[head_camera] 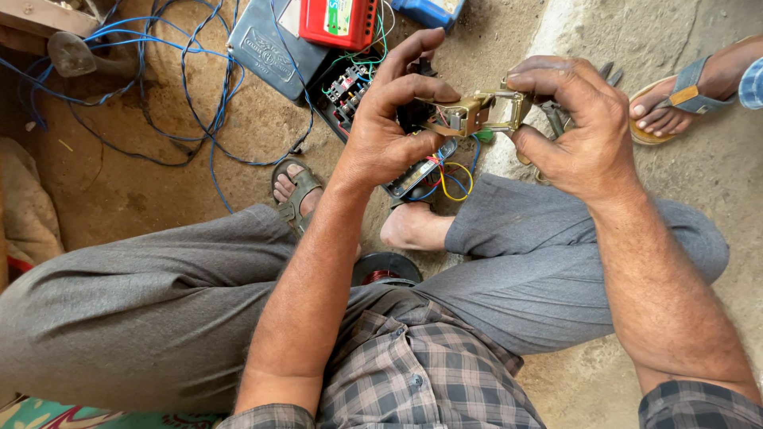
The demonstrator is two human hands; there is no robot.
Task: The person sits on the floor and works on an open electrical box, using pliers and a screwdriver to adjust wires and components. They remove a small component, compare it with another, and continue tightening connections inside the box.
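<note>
Between my two hands I hold a small brass-coloured metal switch part [477,113] with a bracket frame, raised above my knees. My left hand [391,119] grips its left end, thumb and fingers curled around it. My right hand [576,127] pinches the bracket's right end between thumb and forefinger. Directly below lies an open black electrical control box [350,91] with coloured wires [453,179] and terminal blocks inside.
I sit on a dirt floor in grey trousers, feet in sandals [296,191]. Blue wires [187,75] loop across the ground at upper left. A red box [338,22] and grey lid [266,48] lie behind. Another person's sandalled foot [675,99] is at upper right. A dark coil [387,270] sits by my lap.
</note>
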